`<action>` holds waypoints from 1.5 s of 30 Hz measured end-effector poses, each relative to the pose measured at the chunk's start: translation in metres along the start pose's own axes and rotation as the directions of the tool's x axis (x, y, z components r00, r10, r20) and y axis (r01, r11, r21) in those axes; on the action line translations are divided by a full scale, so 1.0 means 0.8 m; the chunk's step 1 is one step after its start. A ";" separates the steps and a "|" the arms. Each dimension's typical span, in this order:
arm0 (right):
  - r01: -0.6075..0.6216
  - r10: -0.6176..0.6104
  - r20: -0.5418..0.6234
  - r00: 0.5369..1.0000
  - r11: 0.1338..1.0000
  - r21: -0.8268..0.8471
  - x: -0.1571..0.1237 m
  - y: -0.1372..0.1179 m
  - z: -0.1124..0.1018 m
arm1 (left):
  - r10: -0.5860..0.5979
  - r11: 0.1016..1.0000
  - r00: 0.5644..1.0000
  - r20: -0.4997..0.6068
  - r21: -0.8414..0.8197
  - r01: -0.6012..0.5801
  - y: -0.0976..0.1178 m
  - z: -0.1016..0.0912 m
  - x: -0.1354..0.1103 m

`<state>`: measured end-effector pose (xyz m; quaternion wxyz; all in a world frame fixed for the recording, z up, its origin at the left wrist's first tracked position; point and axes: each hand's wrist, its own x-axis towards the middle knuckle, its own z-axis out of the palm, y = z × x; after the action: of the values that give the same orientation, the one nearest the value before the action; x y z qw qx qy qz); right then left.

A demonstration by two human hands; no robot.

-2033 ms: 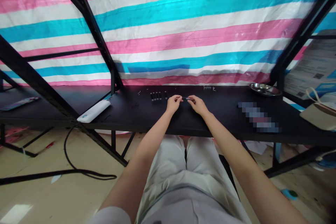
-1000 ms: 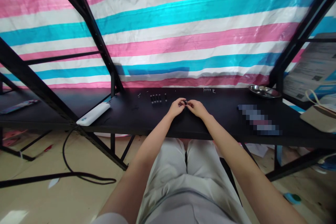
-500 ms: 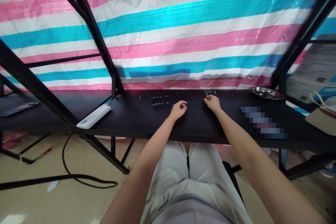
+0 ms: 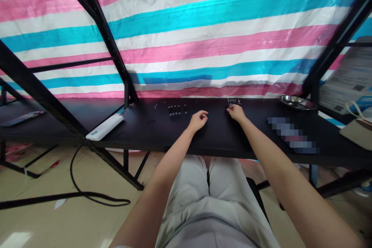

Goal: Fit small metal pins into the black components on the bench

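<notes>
At the back of the black table (image 4: 151, 131), my right hand (image 4: 237, 112) has its fingertips pinched around a small dark cylinder (image 4: 229, 105), mostly covered by the fingers. Just beyond it lies a row of small thin white pieces (image 4: 231, 100), too small to name. My left hand (image 4: 199, 120) rests on the tabletop, fingers loosely bent and apart, with nothing visible in them. To its left, several small dark cylinders with pale ends (image 4: 175, 110) stand in a row. One similar cylinder (image 4: 185, 109) stands apart, nearer the left hand.
A white power strip (image 4: 106, 127) with a black cable lies left beside the frame post. At right are a shiny metal dish (image 4: 298, 102), a blurred flat object (image 4: 292, 135) and a beige bag (image 4: 357, 133). A striped sheet (image 4: 203, 38) hangs behind the table.
The dark cylinder shows less above my right fingertips than before. Both hands stay in nearly the same places, and the view has shifted slightly.
</notes>
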<state>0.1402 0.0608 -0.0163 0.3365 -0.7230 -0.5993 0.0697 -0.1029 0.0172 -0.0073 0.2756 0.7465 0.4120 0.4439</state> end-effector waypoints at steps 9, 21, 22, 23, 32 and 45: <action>-0.056 0.057 0.053 0.997 0.998 -0.030 0.005 -0.004 -0.006 | -0.005 1.000 1.000 0.009 -0.014 0.005 -0.001 -0.001 -0.001; -0.195 0.200 0.005 0.980 0.961 -0.196 -0.065 -0.042 -0.020 | 0.113 0.979 0.991 -0.071 0.179 -0.099 0.004 -0.006 -0.005; -0.189 0.201 0.031 0.979 0.955 -0.230 -0.074 -0.047 -0.022 | 0.129 0.969 0.987 -0.093 0.223 -0.105 0.006 -0.008 -0.007; -0.162 0.183 0.056 0.982 0.950 -0.266 -0.082 -0.052 -0.024 | 0.140 0.957 0.983 -0.121 0.271 -0.103 0.010 -0.010 -0.008; 0.082 -0.020 0.172 0.985 0.927 -0.366 -0.105 -0.074 -0.027 | 0.053 0.790 0.895 -0.443 0.567 0.234 0.030 -0.023 -0.013; 0.101 -0.044 0.160 0.986 0.925 -0.366 -0.104 -0.072 -0.024 | -0.197 0.744 0.925 -0.324 0.565 0.356 0.014 -0.025 -0.001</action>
<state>0.0798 -0.0197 0.0061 0.1498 -0.7438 -0.6513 -0.0044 -0.1167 0.0121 0.0102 0.0284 0.6646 0.6710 0.3274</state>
